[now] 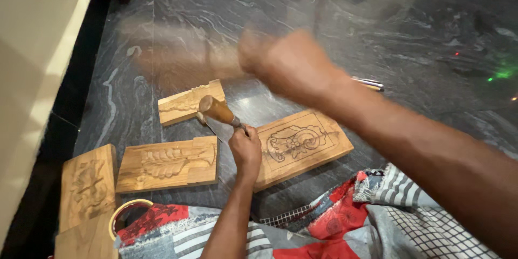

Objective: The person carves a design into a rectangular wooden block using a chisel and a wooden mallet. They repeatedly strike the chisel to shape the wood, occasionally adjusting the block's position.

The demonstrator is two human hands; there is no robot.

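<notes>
While both hands (245,148) grip tools, carved panels (299,145) lie on dark marble floor (377,21)

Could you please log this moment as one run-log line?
left hand: grips chisel on carved wood panel | right hand: raised, blurred, holding blurred mallet

The dark grey marble-veined stone floor (377,16) looks polished and glossy, throwing back light. The pale rectangular wooden panel with a carved flower (318,148) is matt, bare and unvarnished, with rough-cut relief; the pale wooden panel with carved leaves (167,163) looks the same. The chisel's rounded brown wooden handle (215,109) is smooth, with a slight sheen. The red, grey and white patterned cloth (377,210) is soft and matt.
</notes>
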